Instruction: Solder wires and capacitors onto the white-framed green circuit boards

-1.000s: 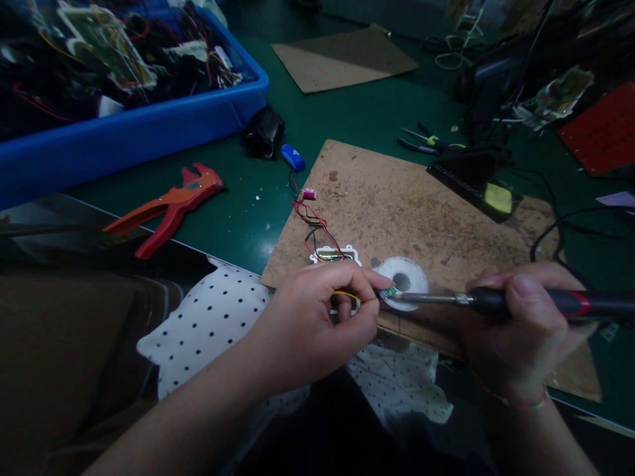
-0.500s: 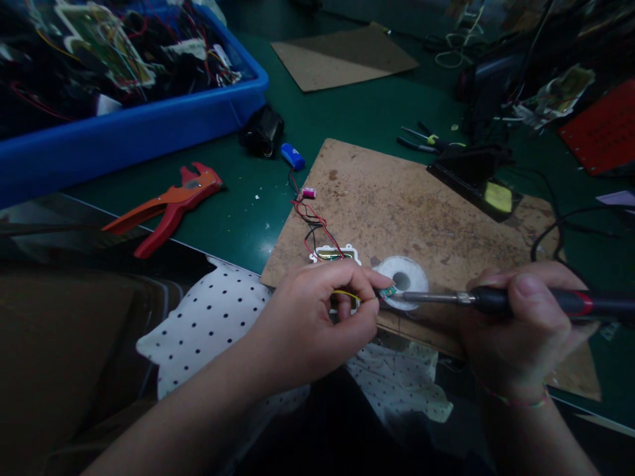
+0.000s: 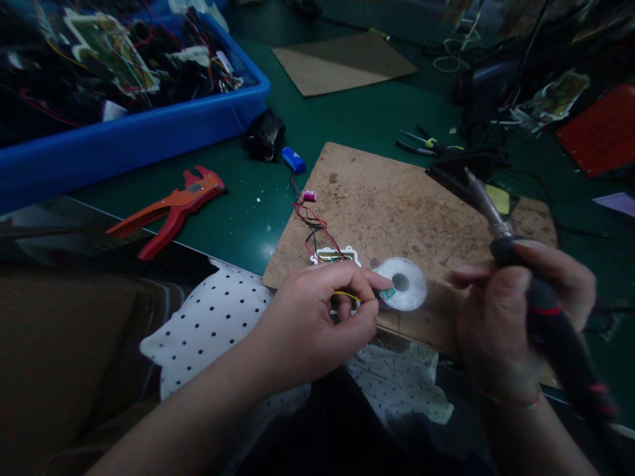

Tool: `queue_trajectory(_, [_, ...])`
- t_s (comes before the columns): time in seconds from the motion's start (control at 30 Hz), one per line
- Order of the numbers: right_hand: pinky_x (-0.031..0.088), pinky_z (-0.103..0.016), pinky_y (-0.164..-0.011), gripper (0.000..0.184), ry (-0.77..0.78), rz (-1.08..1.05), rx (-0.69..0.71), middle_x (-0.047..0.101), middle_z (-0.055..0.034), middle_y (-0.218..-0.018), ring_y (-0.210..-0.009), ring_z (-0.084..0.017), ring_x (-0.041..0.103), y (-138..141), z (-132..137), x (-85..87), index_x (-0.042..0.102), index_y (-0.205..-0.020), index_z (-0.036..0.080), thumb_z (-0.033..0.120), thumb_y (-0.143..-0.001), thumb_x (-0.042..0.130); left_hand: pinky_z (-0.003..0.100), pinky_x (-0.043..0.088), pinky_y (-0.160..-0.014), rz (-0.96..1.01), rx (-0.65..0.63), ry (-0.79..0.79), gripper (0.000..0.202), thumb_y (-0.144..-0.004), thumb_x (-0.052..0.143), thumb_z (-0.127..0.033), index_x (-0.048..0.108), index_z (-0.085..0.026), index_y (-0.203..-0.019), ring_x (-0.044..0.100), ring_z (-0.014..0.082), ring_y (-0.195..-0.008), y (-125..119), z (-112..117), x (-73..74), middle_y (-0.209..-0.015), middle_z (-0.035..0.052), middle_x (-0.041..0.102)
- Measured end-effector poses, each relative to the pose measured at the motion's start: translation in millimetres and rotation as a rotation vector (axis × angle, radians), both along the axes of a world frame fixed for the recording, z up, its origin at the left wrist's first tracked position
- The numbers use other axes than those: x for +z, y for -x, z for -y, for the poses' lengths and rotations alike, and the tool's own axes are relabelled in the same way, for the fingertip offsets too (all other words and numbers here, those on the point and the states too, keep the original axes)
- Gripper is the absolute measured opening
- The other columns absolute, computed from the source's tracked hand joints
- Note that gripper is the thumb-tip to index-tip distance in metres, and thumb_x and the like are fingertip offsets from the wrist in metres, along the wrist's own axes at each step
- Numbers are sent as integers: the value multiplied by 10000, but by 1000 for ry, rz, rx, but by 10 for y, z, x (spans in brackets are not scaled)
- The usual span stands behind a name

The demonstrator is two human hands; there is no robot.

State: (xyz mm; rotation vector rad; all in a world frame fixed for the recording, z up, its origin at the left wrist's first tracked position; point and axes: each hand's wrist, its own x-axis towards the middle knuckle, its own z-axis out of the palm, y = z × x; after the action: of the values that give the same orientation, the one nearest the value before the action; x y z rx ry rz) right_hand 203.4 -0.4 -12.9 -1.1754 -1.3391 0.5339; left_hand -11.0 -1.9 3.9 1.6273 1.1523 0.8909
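My left hand (image 3: 322,311) pinches a small green circuit board (image 3: 387,292) between thumb and fingers, over the edge of a white spool (image 3: 414,284). A yellow wire (image 3: 346,293) runs through the fingers. Partly hidden behind that hand is a white-framed circuit housing (image 3: 351,254), with red and black wires (image 3: 313,221) leading away to a small pink cylinder (image 3: 309,196) and a blue battery (image 3: 293,159). My right hand (image 3: 520,317) is closed around a soldering iron (image 3: 538,297), whose tip points up and away, apart from the board.
A brown work board (image 3: 397,198) lies on the green table (image 3: 238,205). Orange-red cutters (image 3: 173,208) lie at left, below a blue bin (image 3: 198,119) full of wired parts. Pliers (image 3: 421,144) and a black iron stand with yellow sponge (image 3: 497,198) sit at the back right.
My right hand has swung the soldering iron's tip up and away from the small circuit board, toward the stand. My left hand stays in place with the board.
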Motion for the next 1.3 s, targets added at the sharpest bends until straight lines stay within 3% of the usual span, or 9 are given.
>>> queue_trajectory(0.2, [570,-434,-913,646,69,-29,245,654,-34,-1109,-1067,-230,656,234,14,-72,519,-1314,335,141,-751,771,127,366,-449,6,-9,-20,115,-805,663,-91,612,-179,-750,437,-13,-485,-2,-19,9,-1072,-68,762])
queue_trajectory(0.5, [582,-420,-920,684,168,-40,315,641,-50,-1190,-1130,-230,644,239,1,-114,478,-1328,324,133,-743,778,169,396,-466,-6,8,-34,73,-844,675,-154,666,-207,-894,518,12,-526,37,32,10,-1092,-27,743])
queue_trajectory(0.63, [593,-395,-897,686,185,-59,318,645,-47,-1186,-1130,-225,651,242,-9,-117,480,-1323,325,139,-740,788,194,404,-477,-77,104,6,506,-801,782,-273,589,-289,-1269,542,83,-541,168,71,-27,-693,-60,616])
queue_trajectory(0.7, [583,-407,-917,681,190,-55,315,648,-49,-1188,-1126,-229,652,235,-7,-124,477,-1325,322,153,-745,790,201,384,-456,-61,203,1,610,-786,803,-300,538,-287,-1336,501,90,-512,244,83,-36,-659,-66,563])
queue_trajectory(0.8, [564,-438,-947,672,183,-42,312,651,-50,-1189,-1098,-236,663,225,-2,-132,481,-1318,322,172,-745,797,215,383,-448,-11,313,-109,408,-814,770,-271,618,-248,-1192,462,60,-522,315,82,-25,-1020,18,658])
queue_trajectory(0.87, [551,-456,-966,666,188,-36,308,652,-51,-1190,-1083,-239,669,224,-1,-132,483,-1314,324,181,-745,798,234,456,-535,-54,303,-209,228,-828,750,-252,682,-220,-1044,562,86,-667,313,69,-11,-1213,53,618])
queue_trajectory(0.97, [552,-449,-956,660,194,-38,307,655,-51,-1187,-1071,-237,673,230,1,-125,482,-1314,323,189,-749,795,319,527,-826,-165,234,-302,134,-835,747,-237,739,-222,-968,630,189,-1024,244,40,7,-1162,55,651])
queue_trajectory(1.03, [564,-426,-931,653,190,-44,310,654,-48,-1186,-1065,-228,674,236,3,-118,481,-1313,324,187,-754,790,374,498,-950,-191,237,-364,99,-845,738,-214,756,-224,-942,623,204,-1091,185,18,16,-1112,50,683])
queue_trajectory(1.3, [587,-355,-858,667,170,-47,325,662,-40,-1173,-1044,-197,672,231,-8,-120,487,-1309,321,163,-740,798,351,523,-896,-169,115,-352,104,-931,666,-222,742,-238,-1000,692,177,-956,123,-3,76,-1006,4,778])
